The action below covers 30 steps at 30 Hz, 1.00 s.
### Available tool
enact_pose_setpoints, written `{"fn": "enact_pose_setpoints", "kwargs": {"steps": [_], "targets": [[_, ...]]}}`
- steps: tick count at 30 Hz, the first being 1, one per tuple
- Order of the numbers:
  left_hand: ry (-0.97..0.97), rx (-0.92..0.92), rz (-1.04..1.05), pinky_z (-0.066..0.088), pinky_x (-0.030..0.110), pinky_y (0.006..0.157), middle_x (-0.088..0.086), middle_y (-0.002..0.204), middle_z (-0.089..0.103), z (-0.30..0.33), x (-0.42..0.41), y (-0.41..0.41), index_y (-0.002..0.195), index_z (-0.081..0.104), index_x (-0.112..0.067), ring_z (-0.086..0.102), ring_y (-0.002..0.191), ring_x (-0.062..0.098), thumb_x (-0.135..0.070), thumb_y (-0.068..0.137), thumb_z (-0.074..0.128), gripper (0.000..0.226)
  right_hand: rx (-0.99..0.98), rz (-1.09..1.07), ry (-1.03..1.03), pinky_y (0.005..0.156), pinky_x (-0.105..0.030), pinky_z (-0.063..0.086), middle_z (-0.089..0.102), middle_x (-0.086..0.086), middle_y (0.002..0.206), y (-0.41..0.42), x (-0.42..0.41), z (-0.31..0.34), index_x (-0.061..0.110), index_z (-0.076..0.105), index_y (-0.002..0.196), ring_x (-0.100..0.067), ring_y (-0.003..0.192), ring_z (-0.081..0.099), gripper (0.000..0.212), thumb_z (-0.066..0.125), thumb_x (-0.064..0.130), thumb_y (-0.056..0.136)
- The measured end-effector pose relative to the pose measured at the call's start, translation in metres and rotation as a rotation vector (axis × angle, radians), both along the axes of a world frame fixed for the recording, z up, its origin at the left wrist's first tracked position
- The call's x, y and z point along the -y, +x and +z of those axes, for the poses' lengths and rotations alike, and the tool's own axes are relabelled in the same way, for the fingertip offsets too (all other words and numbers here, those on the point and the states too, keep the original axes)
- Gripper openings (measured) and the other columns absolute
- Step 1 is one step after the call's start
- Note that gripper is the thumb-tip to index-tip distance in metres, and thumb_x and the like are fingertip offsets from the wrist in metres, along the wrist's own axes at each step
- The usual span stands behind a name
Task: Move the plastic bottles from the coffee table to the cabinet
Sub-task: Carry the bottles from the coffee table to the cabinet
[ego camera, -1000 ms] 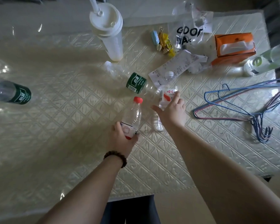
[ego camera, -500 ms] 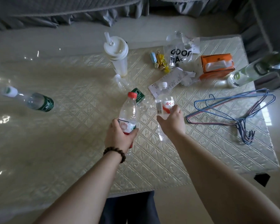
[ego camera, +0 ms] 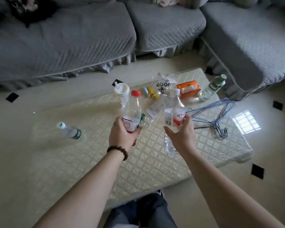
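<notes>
A: Knees in dark trousers (ego camera: 143, 209) at the very bottom, then two bare forearms reaching out over the cream quilted coffee table (ego camera: 105, 170). What's in the hands?

B: Left hand (ego camera: 122, 135), the one with the brown bead bracelet (ego camera: 118, 151), is wrapped round the lower half of a clear plastic bottle with a red cap (ego camera: 133, 109). It's held upright above the table. Right hand (ego camera: 182, 134) is closed on a clear plastic bottle with a white cap and red-and-white label (ego camera: 174, 111), also upright and off the surface.

A: Any bottles left on the table?

B: Yep. A small clear bottle with a green label and white cap (ego camera: 70, 131) lies on its side well off to the left. Another green-labelled clear one (ego camera: 143, 117) lies behind the left hand's bottle, mostly hidden.

A: And further back?

B: Bundle of blue wire hangers (ego camera: 215, 116) on the right, a paper receipt (ego camera: 155, 107), a white lidded tumbler with a straw (ego camera: 122, 92), an orange tissue box (ego camera: 188, 88), a clear "GOOD DAY" plastic bag (ego camera: 163, 85), and a tall clear bottle with a pale green lid (ego camera: 212, 88) at the far corner. Grey quilted sofa (ego camera: 138, 30) behind it all.
</notes>
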<state>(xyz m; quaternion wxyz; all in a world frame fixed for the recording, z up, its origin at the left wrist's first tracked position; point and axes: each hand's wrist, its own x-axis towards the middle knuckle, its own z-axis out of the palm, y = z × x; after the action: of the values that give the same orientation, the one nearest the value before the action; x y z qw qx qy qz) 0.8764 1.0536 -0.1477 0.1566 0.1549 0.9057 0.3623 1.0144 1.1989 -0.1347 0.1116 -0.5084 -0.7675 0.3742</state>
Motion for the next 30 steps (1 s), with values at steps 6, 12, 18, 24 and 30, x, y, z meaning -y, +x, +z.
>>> {"fn": "enact_pose_setpoints", "kwargs": {"steps": [6,12,18,24,30], "targets": [[0.076,-0.058,-0.184,0.039,0.025,0.068,-0.006,0.097,0.053,0.04,0.004,0.018,0.106,0.048,-0.016,0.05,0.083,0.012,-0.047,0.066,0.08,0.061,-0.1,-0.127,0.05,0.09,-0.034,0.044,0.052,-0.004,0.118,0.04,0.033,0.034,0.014,0.04,0.127,-0.021,0.107,0.051,0.07,0.078,0.035,0.072],[0.107,-0.014,-0.377,0.045,0.027,0.068,-0.002,0.1,0.059,0.05,-0.009,0.051,0.106,0.047,-0.017,0.058,0.087,0.017,-0.05,0.065,0.078,0.061,-0.152,-0.317,0.104,0.084,-0.034,0.046,0.055,0.0,0.113,0.089,0.058,0.048,0.02,0.041,0.125,-0.018,0.099,0.055,0.069,0.079,0.037,0.07],[0.126,0.049,-0.641,0.047,0.024,0.072,-0.004,0.106,0.06,0.056,-0.026,0.122,0.111,0.045,-0.023,0.059,0.092,0.015,-0.051,0.065,0.078,0.063,-0.189,-0.562,0.138,0.076,-0.026,0.041,0.057,0.003,0.11,0.163,0.084,0.055,0.02,0.041,0.125,-0.016,0.094,0.057,0.069,0.079,0.038,0.07],[0.136,0.09,-0.942,0.054,0.034,0.077,-0.005,0.101,0.059,0.055,-0.035,0.215,0.103,0.047,-0.022,0.062,0.089,0.018,-0.049,0.061,0.082,0.061,-0.21,-0.875,0.162,0.078,-0.027,0.044,0.058,-0.007,0.119,0.258,0.126,0.06,0.017,0.039,0.13,-0.021,0.099,0.058,0.079,0.079,0.044,0.068],[0.109,0.145,-1.251,0.054,0.039,0.079,-0.002,0.104,0.061,0.056,-0.033,0.313,0.108,0.046,-0.025,0.061,0.091,0.018,-0.054,0.062,0.078,0.064,-0.197,-1.165,0.178,0.087,-0.024,0.041,0.053,-0.006,0.129,0.342,0.174,0.062,0.017,0.034,0.137,-0.021,0.111,0.056,0.085,0.081,0.036,0.069]]}}
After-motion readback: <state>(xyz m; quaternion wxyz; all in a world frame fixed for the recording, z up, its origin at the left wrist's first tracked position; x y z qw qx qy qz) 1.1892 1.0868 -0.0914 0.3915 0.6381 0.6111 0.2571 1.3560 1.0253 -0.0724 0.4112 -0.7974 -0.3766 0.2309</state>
